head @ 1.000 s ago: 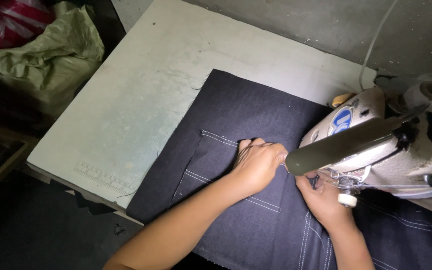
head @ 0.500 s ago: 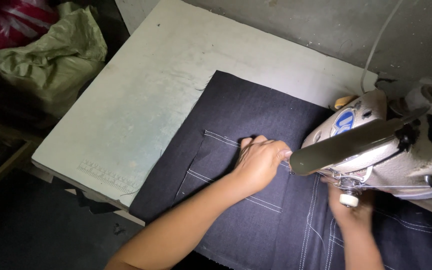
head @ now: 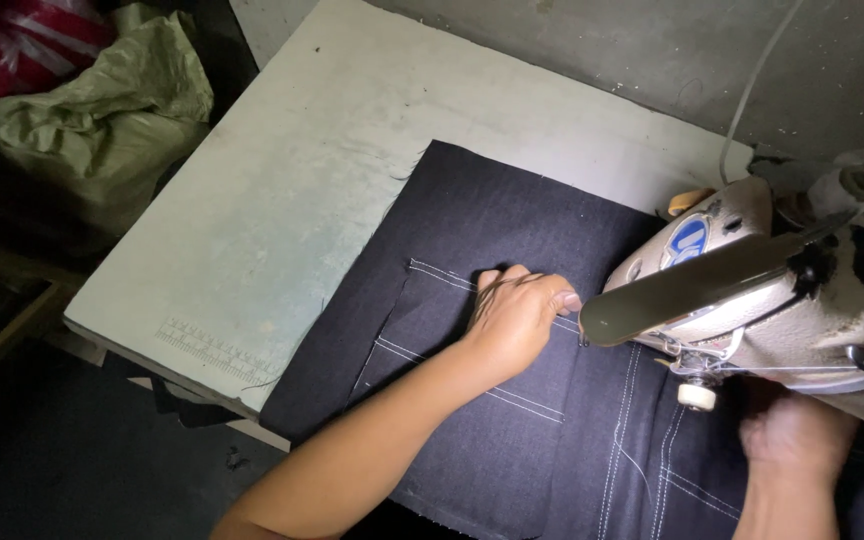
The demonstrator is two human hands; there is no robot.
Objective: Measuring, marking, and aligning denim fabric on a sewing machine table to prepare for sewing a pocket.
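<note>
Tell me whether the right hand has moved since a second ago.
Yes. The right hand has drawn back toward the person: it lay beside the needle under the sewing machine head and now sits below it on the dark denim.

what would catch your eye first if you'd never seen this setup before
First the big piece of dark denim with pale stitch lines, spread over the pale green table at the centre. The left hand lies flat on it, fingers toward the needle area. At the right, a worn cream sewing machine hangs over the cloth, and the right hand, blurred, rests on the denim below it.
</note>
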